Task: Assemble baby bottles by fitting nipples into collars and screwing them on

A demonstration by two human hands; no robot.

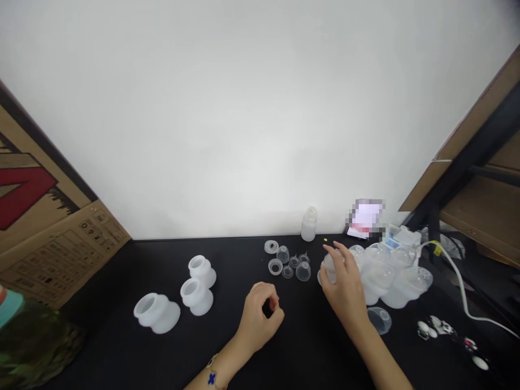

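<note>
My left hand [262,318] is over the middle of the black table with its fingers curled into a loose ring toward the thumb. Nothing shows inside that ring. Farther right, my right hand [345,284] has its fingers spread over a translucent baby bottle [328,265], partly hidden by the thumb and fingers. Whether it grips the bottle is not clear. More capped baby bottles [377,276] stand beside this hand. Between the hands and the wall lie clear domed caps [303,271], ring collars [275,266] and several small nipples [288,271].
White open-necked bottle bodies [197,297] lie at left. A single capped bottle [309,225] stands by the wall, near a phone [365,218]. Another clear cap [379,320], a white cable [463,298] and trinkets [434,327] are at right. A cardboard box [69,249] borders the left.
</note>
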